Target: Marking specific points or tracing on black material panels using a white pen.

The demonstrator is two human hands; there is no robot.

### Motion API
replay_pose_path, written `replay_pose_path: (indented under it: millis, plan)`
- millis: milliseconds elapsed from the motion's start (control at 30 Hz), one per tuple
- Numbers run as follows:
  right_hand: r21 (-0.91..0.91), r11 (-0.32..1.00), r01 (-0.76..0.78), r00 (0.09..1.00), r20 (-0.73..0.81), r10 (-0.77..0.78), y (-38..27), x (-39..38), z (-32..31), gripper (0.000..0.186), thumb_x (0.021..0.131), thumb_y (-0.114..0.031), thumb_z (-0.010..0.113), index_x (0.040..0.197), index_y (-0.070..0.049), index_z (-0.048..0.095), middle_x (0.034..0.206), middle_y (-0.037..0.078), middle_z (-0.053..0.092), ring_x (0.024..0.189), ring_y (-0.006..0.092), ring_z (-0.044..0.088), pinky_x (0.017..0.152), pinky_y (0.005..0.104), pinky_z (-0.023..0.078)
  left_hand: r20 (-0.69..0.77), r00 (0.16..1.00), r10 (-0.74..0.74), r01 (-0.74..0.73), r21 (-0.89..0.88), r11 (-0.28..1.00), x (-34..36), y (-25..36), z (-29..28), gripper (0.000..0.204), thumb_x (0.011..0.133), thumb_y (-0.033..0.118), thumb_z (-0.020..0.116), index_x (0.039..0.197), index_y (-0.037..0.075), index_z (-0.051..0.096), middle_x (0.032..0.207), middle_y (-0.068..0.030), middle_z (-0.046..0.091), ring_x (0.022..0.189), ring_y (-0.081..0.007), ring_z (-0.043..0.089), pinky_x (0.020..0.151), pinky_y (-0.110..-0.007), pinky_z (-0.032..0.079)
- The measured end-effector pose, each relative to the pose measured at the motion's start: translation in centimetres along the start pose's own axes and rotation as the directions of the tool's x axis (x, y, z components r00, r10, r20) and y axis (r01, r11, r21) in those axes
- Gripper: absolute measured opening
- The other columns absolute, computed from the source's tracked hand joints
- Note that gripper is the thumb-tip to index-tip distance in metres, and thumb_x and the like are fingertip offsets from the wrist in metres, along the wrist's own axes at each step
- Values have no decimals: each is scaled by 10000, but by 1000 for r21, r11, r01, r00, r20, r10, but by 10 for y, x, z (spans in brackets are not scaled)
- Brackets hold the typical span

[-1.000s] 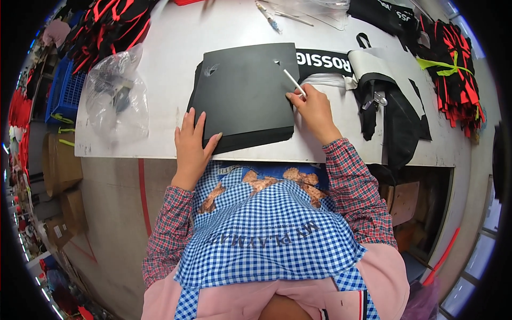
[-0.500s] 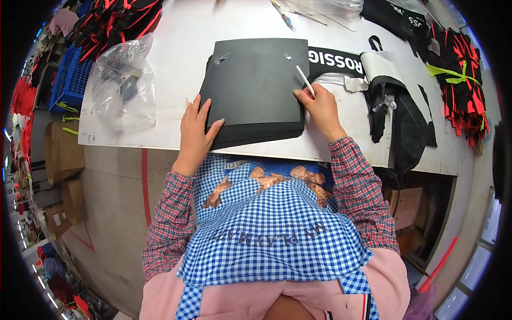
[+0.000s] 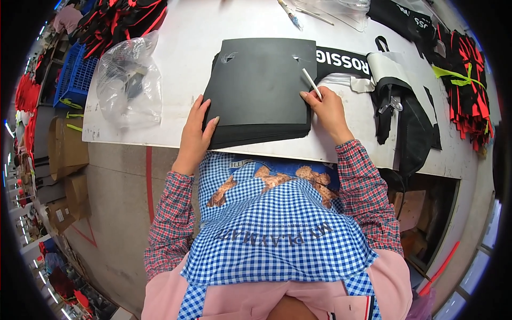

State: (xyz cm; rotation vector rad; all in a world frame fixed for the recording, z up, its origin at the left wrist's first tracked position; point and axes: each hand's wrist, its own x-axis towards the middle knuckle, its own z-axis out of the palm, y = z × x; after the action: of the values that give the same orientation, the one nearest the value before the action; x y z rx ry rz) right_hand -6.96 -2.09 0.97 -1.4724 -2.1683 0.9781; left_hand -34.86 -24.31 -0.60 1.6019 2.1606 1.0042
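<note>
A smooth dark grey template sheet (image 3: 261,90) with two small notches near its far corners lies on a stack of black fabric pieces (image 3: 261,134). Along the left edge of this pile, my left hand (image 3: 195,133) rests with fingers stretched out and the thumb apart, touching the side. My right hand (image 3: 329,111) is closed around a slim white marking pen (image 3: 311,82) at the right edge. The pen's tip points away from me, over the sheet near the right notch. The fingers beneath the pen are partly hidden.
On the white table (image 3: 181,69) lie a clear plastic bag (image 3: 129,80) at left and a black lettered strip (image 3: 342,62). To the right are a black fabric piece with a metal clip (image 3: 396,104) and tied red-black bundles (image 3: 466,80). A blue crate (image 3: 74,74) stands left.
The whole view has shifted slightly, moving the scene rightward. My left thumb has drawn back from the sheet to its edge. My right hand keeps the pen in nearly the same place.
</note>
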Motion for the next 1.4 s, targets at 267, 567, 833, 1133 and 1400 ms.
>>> replay_pose_path:
  millis: [267, 567, 833, 1133, 1400]
  plan:
    - [25, 1000, -4, 1000, 9, 4, 4, -1, -1, 403, 897, -393, 747, 804, -6, 684, 688, 125, 688, 623, 250, 663, 613, 375, 505, -10, 986, 168, -154, 347, 925, 11, 22, 17, 519, 957, 308, 676, 1406, 73, 562, 1560, -170, 432, 1479, -396, 335, 1191, -561, 256]
    - [62, 998, 15, 1000, 26, -16, 1, -4, -4, 387, 883, -364, 767, 803, 3, 677, 675, 135, 680, 605, 240, 656, 594, 366, 501, 231, 936, 266, -333, 336, 881, 28, 59, 50, 574, 919, 436, 707, 1422, 186, 592, 1560, -82, 465, 1483, -339, 351, 1195, -589, 234]
    - [98, 995, 11, 998, 58, -17, -2, -8, -8, 373, 881, -360, 765, 807, -9, 663, 645, 113, 654, 595, 217, 648, 581, 344, 491, 205, 940, 272, -327, 320, 889, 30, 56, 51, 542, 910, 407, 722, 1394, 186, 623, 1552, -64, 483, 1474, -321, 372, 1200, -572, 235]
    - [138, 990, 23, 998, 55, -30, 2, -7, -8, 363, 862, -367, 774, 826, -12, 709, 642, 116, 664, 583, 231, 661, 596, 344, 512, 225, 943, 247, -313, 335, 889, 37, 68, 48, 580, 892, 397, 742, 1401, 157, 604, 1530, -106, 473, 1453, -340, 372, 1202, -560, 244]
    - [153, 988, -11, 999, 50, 3, 6, -6, -6, 394, 834, -397, 787, 817, -9, 721, 661, 130, 676, 614, 258, 676, 622, 369, 523, 269, 925, 268, -353, 352, 867, 50, 65, 57, 704, 857, 438, 755, 1440, 119, 522, 1604, -180, 328, 1504, -396, 259, 1211, -582, 194]
